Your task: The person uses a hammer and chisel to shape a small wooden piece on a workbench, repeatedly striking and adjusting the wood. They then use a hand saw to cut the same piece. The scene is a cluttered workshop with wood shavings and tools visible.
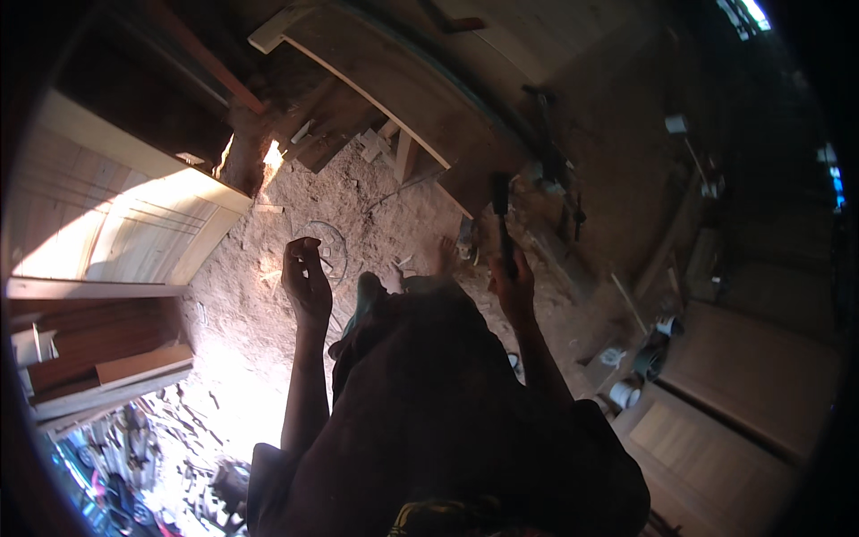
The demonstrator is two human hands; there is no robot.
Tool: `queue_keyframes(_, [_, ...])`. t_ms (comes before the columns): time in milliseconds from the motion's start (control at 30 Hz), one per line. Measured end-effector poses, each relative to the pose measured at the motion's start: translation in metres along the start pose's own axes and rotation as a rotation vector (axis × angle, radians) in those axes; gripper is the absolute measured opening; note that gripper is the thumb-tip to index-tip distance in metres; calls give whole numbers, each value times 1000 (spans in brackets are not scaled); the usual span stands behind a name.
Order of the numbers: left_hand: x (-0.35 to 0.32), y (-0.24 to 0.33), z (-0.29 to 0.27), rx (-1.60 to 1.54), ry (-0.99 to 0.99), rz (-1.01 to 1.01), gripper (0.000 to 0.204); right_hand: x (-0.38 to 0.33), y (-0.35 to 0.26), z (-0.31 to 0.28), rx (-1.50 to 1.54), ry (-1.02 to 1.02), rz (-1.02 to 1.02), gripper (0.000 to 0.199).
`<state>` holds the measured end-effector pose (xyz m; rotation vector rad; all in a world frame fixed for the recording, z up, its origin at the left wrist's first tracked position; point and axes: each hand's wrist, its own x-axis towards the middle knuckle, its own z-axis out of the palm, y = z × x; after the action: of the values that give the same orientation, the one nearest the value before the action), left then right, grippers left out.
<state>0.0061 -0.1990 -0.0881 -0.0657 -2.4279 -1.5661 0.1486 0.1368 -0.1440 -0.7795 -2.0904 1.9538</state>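
Observation:
My right hand (514,288) is wrapped round the handle of a dark hammer (500,193), its blocky head pointing away from me. The hammer's head is near the end of a long curved wooden workbench (367,76). On the left, my left hand (307,279) is raised above the dirt floor with its fingers curled in toward the thumb. Whatever it may hold is too small or too dark to make out. Close beside that hand, a thin wire-like loop (344,255) lies on the ground.
Pale panelled wooden doors (125,210) lean at the left, partly sunlit, above stacked boards (143,365). Wood offcuts (385,148) lie under the bench. At the lower right are more wooden panels (716,434) and a white container (625,394). Wood scraps (192,430) litter the bright lower left.

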Motion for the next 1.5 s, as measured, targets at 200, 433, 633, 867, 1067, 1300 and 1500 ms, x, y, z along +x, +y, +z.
queue_keyframes(200, [12, 2, 14, -96, -143, -119, 20, 0, 20, 8, -403, 82, 116, 37])
queue_keyframes(433, [23, 11, 32, -153, -312, 11, 19, 31, 2, 31, -473, 96, -220, 32])
queue_keyframes(633, [20, 10, 33, -205, -211, -156, 24, 40, 7, 17, -483, 26, -186, 40])
queue_keyframes(867, [27, 10, 33, -289, -147, -229, 28, 65, 10, 16, -532, 133, -192, 39])
queue_keyframes(1067, [29, 15, 33, -283, -182, -316, 28, 97, -17, 14, -283, 111, -165, 30])
queue_keyframes(1300, [27, 6, 11, -512, 191, -467, 37, 83, -44, 14, 23, -202, 216, 25])
queue_keyframes(1500, [0, -11, 14, -707, 386, -642, 38, 100, -63, 41, -286, -531, -32, 28])
